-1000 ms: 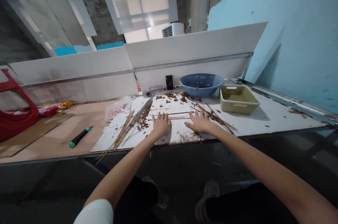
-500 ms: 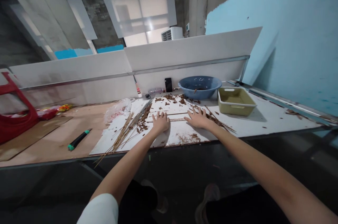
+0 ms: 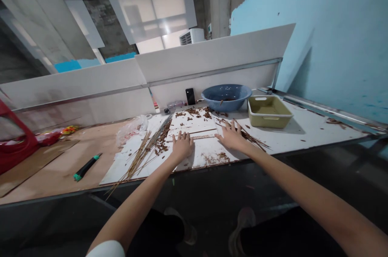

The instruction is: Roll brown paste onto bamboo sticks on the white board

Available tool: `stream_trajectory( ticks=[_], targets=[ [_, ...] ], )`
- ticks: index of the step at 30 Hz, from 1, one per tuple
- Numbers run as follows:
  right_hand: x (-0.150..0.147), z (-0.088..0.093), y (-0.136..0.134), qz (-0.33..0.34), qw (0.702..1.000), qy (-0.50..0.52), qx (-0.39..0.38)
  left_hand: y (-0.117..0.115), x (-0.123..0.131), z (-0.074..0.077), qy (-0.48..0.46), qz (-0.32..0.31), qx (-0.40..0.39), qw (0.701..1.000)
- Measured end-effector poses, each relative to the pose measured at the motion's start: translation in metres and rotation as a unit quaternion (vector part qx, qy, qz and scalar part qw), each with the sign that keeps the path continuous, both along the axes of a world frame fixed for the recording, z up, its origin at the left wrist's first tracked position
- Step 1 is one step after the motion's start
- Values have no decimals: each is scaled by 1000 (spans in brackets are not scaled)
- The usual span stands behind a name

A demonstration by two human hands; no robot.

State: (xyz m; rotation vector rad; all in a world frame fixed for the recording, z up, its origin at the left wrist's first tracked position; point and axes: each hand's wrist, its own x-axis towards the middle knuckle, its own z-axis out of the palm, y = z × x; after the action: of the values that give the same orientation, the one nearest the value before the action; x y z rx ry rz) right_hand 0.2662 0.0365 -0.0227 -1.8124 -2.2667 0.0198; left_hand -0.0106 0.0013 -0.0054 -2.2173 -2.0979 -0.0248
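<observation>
Both hands spread flat at a slim brown stick

Take the gap between the hands as the dial's centre, with twelve pointing away from the person. The slim brown stick [image 3: 203, 131] lies crosswise there on the white work surface [image 3: 287, 144], running nine to three. The left hand [image 3: 182, 146] is at nine, the right hand [image 3: 232, 136] at three, both palm down, fingers fanned and relaxed, clenching nothing. Whether their undersides touch the stick cannot be told. Just nearer, a second brown line may be another stick or a board edge.

The step in hand looks like pressing or rolling the stick; the next move seems to call for even, light pressure from both hands.

Brown clumps [image 3: 182, 114] lie toward twelve, a blue basin [image 3: 226, 106] at one, a green basket [image 3: 269, 122] at two. Loose sticks [image 3: 256, 140] stretch out beside the right hand at three; a stick bundle [image 3: 141, 154] fans out at eight.
</observation>
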Motion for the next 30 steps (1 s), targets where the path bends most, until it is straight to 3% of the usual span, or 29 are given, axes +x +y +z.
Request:
stream_trajectory(
  ticks=[5, 11, 16, 21, 24, 30],
  targets=[
    [3, 14, 7, 64, 992, 47, 96, 25, -1, 3, -27, 21, -18, 999],
    [8, 23, 24, 86, 975, 187, 88, 49, -1, -4, -44, 24, 10, 999],
    [-16, 30, 50, 77, 971, 211, 78, 70, -6, -4, -48, 16, 14, 999],
    [-46, 38, 93, 103, 975, 193, 48, 91, -11, 8, -55, 11, -17, 998],
    [-48, 33, 112, 105, 983, 139, 61, 90, -14, 4, -59, 12, -1, 998],
    [-42, 17, 105, 124, 985, 57, 106, 82, -21, -14, -39, -17, 33, 999]
  ],
)
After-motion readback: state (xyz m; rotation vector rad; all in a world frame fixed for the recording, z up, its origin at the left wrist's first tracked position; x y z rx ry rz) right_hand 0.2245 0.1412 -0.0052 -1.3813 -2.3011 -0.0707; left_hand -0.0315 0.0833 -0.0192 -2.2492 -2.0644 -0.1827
